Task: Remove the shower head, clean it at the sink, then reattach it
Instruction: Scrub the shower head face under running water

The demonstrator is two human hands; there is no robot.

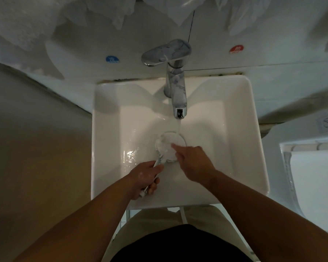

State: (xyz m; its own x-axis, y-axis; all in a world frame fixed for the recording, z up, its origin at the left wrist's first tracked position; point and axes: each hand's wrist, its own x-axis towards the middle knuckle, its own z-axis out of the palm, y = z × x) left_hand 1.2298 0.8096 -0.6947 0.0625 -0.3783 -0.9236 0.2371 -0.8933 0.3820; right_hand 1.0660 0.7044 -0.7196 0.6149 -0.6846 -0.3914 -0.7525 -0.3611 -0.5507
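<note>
The shower head [168, 147] lies face up inside the white square sink [106, 140], its round face under the water running from the chrome faucet [175, 80]. My left hand [146, 179] grips its chrome handle, whose end sticks out below my fingers. My right hand [192, 162] reaches over the face, and its extended index finger touches the wet round surface. The other fingers of that hand are curled under. Water splashes over the face and pools in the basin.
The faucet lever points left toward a blue cold sticker [112, 59]; a red hot sticker [236, 49] is on the tiled wall at right. White cloths hang above. A toilet [314, 176] stands at right. A brown wall [36, 148] lies at left.
</note>
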